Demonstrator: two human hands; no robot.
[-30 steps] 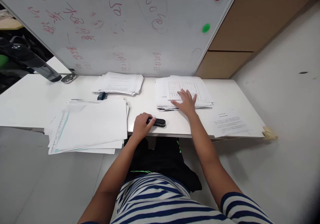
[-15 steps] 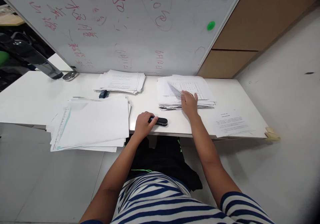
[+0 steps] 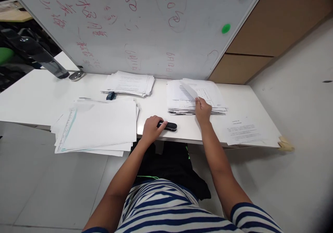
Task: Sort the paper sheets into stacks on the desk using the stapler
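Observation:
My left hand [image 3: 153, 128] is closed around one end of a black stapler [image 3: 170, 126], which lies on the white desk near its front edge. On the right, my right hand [image 3: 203, 108] pinches the edge of a sheet of paper [image 3: 191, 88] and holds it lifted and folded back. That sheet belongs to a thick stack of papers [image 3: 174, 104] at the back of the desk. Under the raised sheet a page with a printed table shows in part.
A large pile of papers [image 3: 101, 125] overhangs the desk's front edge at left; another stack [image 3: 132, 83] sits behind it, beside a small dark object [image 3: 110, 96]. A mouse [image 3: 76, 75] and a bottle [image 3: 52, 64] stand far left. One printed sheet [image 3: 241, 132] lies right. A whiteboard [image 3: 145, 42] rises behind.
My right hand has closed on the sheet's edge and pulled it up and slightly right, folding it further. My left hand stays on the stapler. The view has shifted slightly.

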